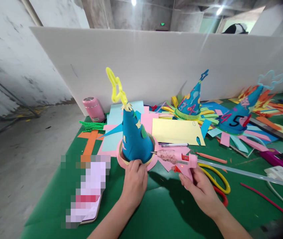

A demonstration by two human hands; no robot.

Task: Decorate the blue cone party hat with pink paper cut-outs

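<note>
Currently, my right fingers [202, 178] wrap the pink glue gun [167, 157] — left fingers [135, 165] curled at blue cone hat [136, 141], grip unclear.

Pink 4 [225, 119] and black 5 [235, 120] on rightmost blue cone-shaped hat [249, 105], D-like mark [194, 123] on pale yellow rectangular paper [175, 131], illegible white label [95, 119] on pink cylinder [93, 108], unreadable glowing green sign [162, 24]
</note>
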